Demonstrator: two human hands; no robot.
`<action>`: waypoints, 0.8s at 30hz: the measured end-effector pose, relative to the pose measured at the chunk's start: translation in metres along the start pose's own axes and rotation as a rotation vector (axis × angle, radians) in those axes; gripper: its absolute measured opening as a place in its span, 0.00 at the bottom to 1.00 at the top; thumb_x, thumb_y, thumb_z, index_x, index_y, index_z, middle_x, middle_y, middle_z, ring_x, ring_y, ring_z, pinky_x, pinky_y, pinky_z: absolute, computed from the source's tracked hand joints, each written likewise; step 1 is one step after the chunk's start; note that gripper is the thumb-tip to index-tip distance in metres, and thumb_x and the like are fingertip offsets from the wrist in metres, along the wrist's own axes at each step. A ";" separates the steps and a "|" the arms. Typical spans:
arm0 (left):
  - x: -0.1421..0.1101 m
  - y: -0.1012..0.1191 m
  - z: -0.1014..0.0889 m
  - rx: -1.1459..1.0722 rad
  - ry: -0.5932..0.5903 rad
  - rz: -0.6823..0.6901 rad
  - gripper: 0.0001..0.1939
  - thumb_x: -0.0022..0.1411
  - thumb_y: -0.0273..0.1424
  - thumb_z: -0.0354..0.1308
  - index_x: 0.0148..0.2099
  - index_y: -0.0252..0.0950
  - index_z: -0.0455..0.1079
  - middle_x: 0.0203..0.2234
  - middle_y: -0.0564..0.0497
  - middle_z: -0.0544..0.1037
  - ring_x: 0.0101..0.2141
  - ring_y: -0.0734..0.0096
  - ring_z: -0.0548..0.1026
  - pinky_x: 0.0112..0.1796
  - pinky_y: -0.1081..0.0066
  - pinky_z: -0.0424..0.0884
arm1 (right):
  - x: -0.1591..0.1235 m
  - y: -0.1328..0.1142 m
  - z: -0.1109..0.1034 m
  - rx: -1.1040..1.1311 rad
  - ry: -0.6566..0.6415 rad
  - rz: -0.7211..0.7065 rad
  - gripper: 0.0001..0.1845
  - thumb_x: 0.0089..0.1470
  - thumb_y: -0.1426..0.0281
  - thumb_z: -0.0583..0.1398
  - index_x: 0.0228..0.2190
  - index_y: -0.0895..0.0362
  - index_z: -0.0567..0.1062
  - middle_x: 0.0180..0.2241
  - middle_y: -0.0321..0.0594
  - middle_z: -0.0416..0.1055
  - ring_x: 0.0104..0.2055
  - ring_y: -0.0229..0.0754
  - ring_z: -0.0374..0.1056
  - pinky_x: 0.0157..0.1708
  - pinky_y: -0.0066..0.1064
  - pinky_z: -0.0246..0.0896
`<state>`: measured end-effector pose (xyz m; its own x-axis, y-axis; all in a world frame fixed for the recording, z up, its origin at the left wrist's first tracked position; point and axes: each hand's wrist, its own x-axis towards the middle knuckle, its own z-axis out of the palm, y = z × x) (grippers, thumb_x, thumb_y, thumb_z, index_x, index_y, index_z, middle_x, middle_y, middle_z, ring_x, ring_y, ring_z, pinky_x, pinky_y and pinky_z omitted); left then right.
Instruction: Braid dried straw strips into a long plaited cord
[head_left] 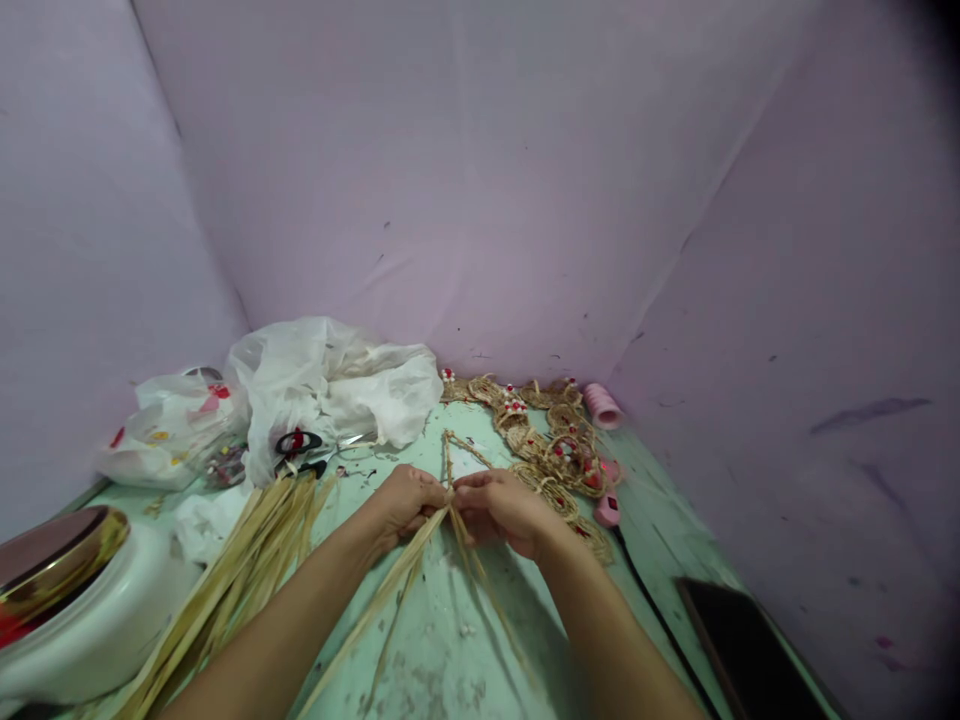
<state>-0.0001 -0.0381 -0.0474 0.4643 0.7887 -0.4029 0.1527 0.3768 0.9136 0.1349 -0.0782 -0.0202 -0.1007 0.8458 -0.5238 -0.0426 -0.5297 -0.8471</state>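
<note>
My left hand [412, 503] and my right hand [501, 508] meet at the middle of the table, both with fingers pinched on a braid of dried straw [448, 458]. The finished-looking twisted length rises from my fingertips and bends over to the right behind my right hand. Below the fingers, loose straw strands [412, 552] fan out toward me, some to the left and some to the right. To the left of my left arm lies a bundle of flat dried straw [251, 560].
White plastic bags [337, 375] and black-handled scissors [298, 443] stand at back left. A white container [97, 620] is at front left. Woven straw pieces with red and white beads [551, 440], pink thread spool [602, 406], pink corded tool [607, 508] and dark phone [742, 640] line the right.
</note>
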 end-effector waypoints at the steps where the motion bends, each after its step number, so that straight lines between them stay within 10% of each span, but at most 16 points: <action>1: 0.000 0.000 0.000 0.000 -0.001 0.003 0.08 0.35 0.30 0.55 0.16 0.33 0.58 0.05 0.61 0.55 0.08 0.86 0.47 0.11 0.78 0.37 | 0.000 0.001 0.003 0.031 -0.069 0.017 0.03 0.43 0.77 0.53 0.25 0.62 0.67 0.21 0.38 0.67 0.19 0.33 0.63 0.17 0.25 0.60; 10: -0.002 0.000 0.000 0.163 -0.028 0.015 0.04 0.36 0.29 0.51 0.16 0.32 0.60 0.06 0.60 0.55 0.10 0.86 0.47 0.14 0.78 0.40 | 0.016 0.017 -0.002 -0.044 -0.016 0.008 0.09 0.43 0.79 0.51 0.15 0.62 0.63 0.12 0.32 0.59 0.10 0.25 0.46 0.08 0.17 0.35; 24: 0.000 -0.002 -0.006 0.550 -0.004 0.162 0.05 0.36 0.26 0.48 0.16 0.31 0.63 0.09 0.59 0.54 0.14 0.83 0.50 0.17 0.77 0.46 | 0.028 0.031 0.001 -0.054 0.142 -0.059 0.09 0.34 0.74 0.58 0.12 0.59 0.61 0.08 0.29 0.57 0.09 0.26 0.44 0.10 0.22 0.32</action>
<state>-0.0051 -0.0358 -0.0498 0.5226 0.8133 -0.2557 0.5101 -0.0580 0.8581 0.1294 -0.0708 -0.0613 0.0422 0.8780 -0.4768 0.0093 -0.4775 -0.8786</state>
